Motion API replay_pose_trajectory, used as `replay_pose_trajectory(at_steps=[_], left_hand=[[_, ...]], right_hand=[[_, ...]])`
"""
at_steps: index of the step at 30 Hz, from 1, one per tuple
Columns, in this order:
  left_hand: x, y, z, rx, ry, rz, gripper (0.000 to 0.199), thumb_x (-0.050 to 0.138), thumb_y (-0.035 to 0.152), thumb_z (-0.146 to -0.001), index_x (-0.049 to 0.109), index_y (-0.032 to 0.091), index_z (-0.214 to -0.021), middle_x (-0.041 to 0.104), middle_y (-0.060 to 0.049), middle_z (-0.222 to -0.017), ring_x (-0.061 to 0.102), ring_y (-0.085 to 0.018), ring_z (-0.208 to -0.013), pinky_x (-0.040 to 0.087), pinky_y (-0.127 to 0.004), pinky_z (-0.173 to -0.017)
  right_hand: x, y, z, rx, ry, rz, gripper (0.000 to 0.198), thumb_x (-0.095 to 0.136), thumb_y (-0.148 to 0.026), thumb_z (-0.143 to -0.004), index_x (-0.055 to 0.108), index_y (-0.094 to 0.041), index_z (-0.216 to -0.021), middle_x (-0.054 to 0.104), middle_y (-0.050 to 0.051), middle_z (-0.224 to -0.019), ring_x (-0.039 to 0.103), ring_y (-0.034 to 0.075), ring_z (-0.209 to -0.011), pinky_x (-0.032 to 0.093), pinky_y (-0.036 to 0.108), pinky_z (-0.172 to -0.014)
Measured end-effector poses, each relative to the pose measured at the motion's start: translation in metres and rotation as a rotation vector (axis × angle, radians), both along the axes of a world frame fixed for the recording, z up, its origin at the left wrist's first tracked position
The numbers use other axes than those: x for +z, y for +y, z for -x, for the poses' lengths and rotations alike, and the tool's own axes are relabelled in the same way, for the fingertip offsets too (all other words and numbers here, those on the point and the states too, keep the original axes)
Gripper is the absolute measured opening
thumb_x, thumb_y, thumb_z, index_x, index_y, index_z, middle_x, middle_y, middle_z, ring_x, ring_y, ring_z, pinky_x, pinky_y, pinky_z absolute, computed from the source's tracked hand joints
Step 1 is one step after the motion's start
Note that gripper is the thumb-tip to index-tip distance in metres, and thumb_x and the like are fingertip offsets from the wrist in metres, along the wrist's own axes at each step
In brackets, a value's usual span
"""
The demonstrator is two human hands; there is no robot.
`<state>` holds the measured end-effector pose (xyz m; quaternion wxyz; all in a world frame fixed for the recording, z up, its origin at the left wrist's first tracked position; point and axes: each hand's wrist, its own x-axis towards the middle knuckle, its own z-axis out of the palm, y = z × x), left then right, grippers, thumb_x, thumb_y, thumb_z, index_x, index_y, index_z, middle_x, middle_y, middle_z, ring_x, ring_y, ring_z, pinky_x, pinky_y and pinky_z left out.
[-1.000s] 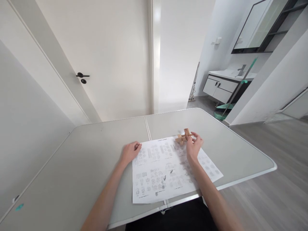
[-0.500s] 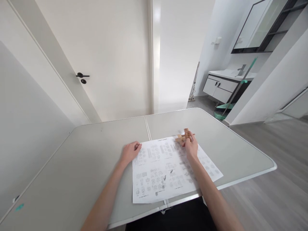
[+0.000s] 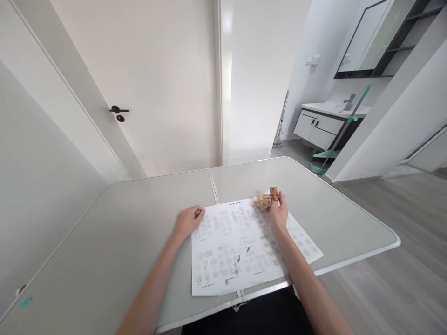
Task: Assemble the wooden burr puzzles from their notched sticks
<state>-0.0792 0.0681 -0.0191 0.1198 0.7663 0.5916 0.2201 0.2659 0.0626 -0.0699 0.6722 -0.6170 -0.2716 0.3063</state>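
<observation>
My right hand (image 3: 279, 215) is closed around a small wooden interlocking puzzle (image 3: 264, 200), held over the top right part of a printed sheet (image 3: 218, 274). One upright wooden block with a dark mark rises above the rest of it; my fingers hide part of the puzzle. At the sheet's upper left edge rests my left hand (image 3: 189, 220), its fingers curled in, with nothing visible in them. Rows of small grey pictures and short captions cover the white sheet, too faint to read.
The sheet lies on a pale grey folding table (image 3: 122, 242) with a metal rim and a centre seam. Beyond the far edge is a white door (image 3: 157, 70). To the right, a broom and green dustpan (image 3: 318, 167) stand near a washbasin cabinet (image 3: 318, 126).
My right hand has turned the wooden puzzle slightly, so the upright block now shows its marked face toward me. My left hand has stayed in place.
</observation>
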Motion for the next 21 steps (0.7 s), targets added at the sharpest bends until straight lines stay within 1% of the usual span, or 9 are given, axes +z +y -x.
replay_pose_trajectory(at_steps=[2, 4, 9, 11, 13, 15, 17, 19, 21], left_hand=[[0.0, 0.0, 0.0, -0.001, 0.002, -0.001, 0.032, 0.048, 0.044, -0.096, 0.067, 0.024, -0.081, 0.068, 0.001, -0.07, 0.059, -0.016, -0.064, 0.035, -0.027, -0.061], [0.0, 0.0, 0.0, 0.003, 0.005, -0.003, 0.032, 0.048, 0.044, -0.096, 0.067, 0.024, -0.081, 0.068, 0.001, -0.07, 0.059, -0.016, -0.064, 0.035, -0.027, -0.061], [0.001, -0.001, -0.001, 0.009, 0.013, -0.002, 0.034, 0.047, 0.046, -0.097, 0.068, 0.024, -0.082, 0.069, 0.001, -0.071, 0.06, -0.016, -0.064, 0.035, -0.027, -0.06], [0.002, -0.001, -0.001, 0.007, 0.014, -0.001, 0.034, 0.047, 0.046, -0.097, 0.068, 0.024, -0.082, 0.069, 0.001, -0.071, 0.06, -0.016, -0.064, 0.035, -0.026, -0.06], [0.002, -0.001, -0.001, 0.004, 0.013, -0.002, 0.034, 0.047, 0.046, -0.097, 0.068, 0.023, -0.082, 0.069, 0.001, -0.071, 0.06, -0.016, -0.064, 0.035, -0.026, -0.06], [0.001, -0.001, -0.001, 0.004, 0.011, -0.003, 0.034, 0.047, 0.046, -0.097, 0.068, 0.023, -0.083, 0.069, 0.001, -0.07, 0.06, -0.016, -0.064, 0.034, -0.026, -0.06], [0.0, -0.001, 0.0, 0.005, 0.009, -0.004, 0.033, 0.047, 0.045, -0.097, 0.068, 0.023, -0.083, 0.068, 0.001, -0.07, 0.059, -0.016, -0.063, 0.034, -0.026, -0.06], [0.0, -0.001, 0.0, 0.004, 0.008, -0.005, 0.033, 0.047, 0.045, -0.097, 0.068, 0.023, -0.082, 0.068, 0.002, -0.07, 0.059, -0.015, -0.063, 0.034, -0.026, -0.06], [-0.001, -0.001, 0.0, 0.004, 0.007, -0.006, 0.033, 0.047, 0.045, -0.097, 0.068, 0.023, -0.082, 0.068, 0.002, -0.069, 0.059, -0.015, -0.063, 0.034, -0.026, -0.06]], right_hand=[[0.001, 0.0, 0.0, -0.018, 0.0, -0.006, 0.071, 0.05, -0.039, -0.085, 0.04, -0.025, -0.154, 0.057, 0.015, -0.139, 0.058, 0.009, -0.055, 0.055, 0.029, -0.059], [0.003, -0.001, 0.0, -0.031, -0.002, -0.017, 0.069, 0.05, -0.042, -0.087, 0.041, -0.027, -0.153, 0.051, 0.015, -0.147, 0.057, 0.008, -0.056, 0.054, 0.029, -0.059], [0.011, -0.005, 0.001, -0.06, 0.003, -0.068, 0.068, 0.051, -0.042, -0.09, 0.041, -0.024, -0.155, 0.064, 0.015, -0.13, 0.059, 0.012, -0.059, 0.052, 0.03, -0.059], [0.016, -0.007, 0.003, -0.073, 0.01, -0.099, 0.067, 0.051, -0.041, -0.091, 0.041, -0.024, -0.154, 0.065, 0.014, -0.129, 0.061, 0.012, -0.061, 0.051, 0.029, -0.059], [0.02, -0.009, 0.005, -0.083, 0.018, -0.142, 0.064, 0.05, -0.039, -0.091, 0.043, -0.025, -0.153, 0.06, 0.015, -0.137, 0.062, 0.012, -0.063, 0.051, 0.029, -0.059], [0.023, -0.01, 0.006, -0.08, 0.018, -0.198, 0.061, 0.049, -0.037, -0.092, 0.045, -0.028, -0.152, 0.049, 0.014, -0.15, 0.06, 0.01, -0.061, 0.051, 0.029, -0.059], [0.025, -0.011, 0.008, -0.063, 0.014, -0.251, 0.059, 0.048, -0.036, -0.092, 0.047, -0.03, -0.15, 0.042, 0.012, -0.156, 0.058, 0.008, -0.058, 0.05, 0.028, -0.057], [0.026, -0.011, 0.009, -0.043, 0.016, -0.283, 0.059, 0.046, -0.035, -0.092, 0.047, -0.03, -0.15, 0.045, 0.012, -0.154, 0.058, 0.008, -0.056, 0.049, 0.028, -0.056], [0.027, -0.011, 0.01, -0.019, 0.028, -0.302, 0.06, 0.046, -0.034, -0.091, 0.046, -0.028, -0.151, 0.056, 0.012, -0.144, 0.058, 0.009, -0.056, 0.048, 0.027, -0.054]])
